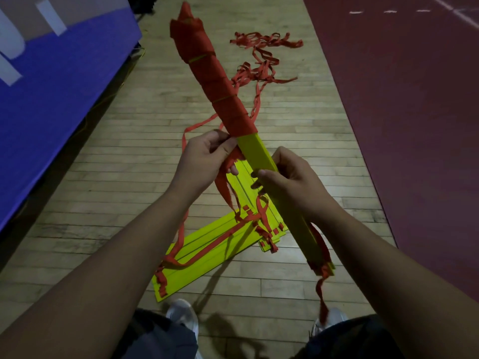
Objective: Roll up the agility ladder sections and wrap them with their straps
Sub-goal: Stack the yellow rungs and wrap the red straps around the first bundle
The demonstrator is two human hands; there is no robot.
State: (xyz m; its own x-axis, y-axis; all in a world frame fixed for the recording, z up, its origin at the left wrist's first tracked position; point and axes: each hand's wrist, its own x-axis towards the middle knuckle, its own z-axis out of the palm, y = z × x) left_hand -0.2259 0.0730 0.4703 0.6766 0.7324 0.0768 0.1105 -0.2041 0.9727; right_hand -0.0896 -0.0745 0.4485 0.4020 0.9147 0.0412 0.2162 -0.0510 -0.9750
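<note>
I hold a long bundle of stacked yellow ladder rungs (259, 155) slanting up and away from me. Its upper half is wound in red strap (215, 81); the lower half is bare yellow. My left hand (204, 161) pinches the red strap where the wrapping ends. My right hand (287, 182) grips the bare yellow part just below. Loose red strap ends hang from the bundle's lower end (321, 275). Two more flat yellow rung stacks with red straps (207, 255) lie on the floor beneath my hands.
A tangle of loose red strap (261, 55) lies on the wooden floor further ahead. A blue padded mat (57, 86) borders the left. Dark red court surface (414, 125) runs along the right. My shoes (181, 317) show at the bottom.
</note>
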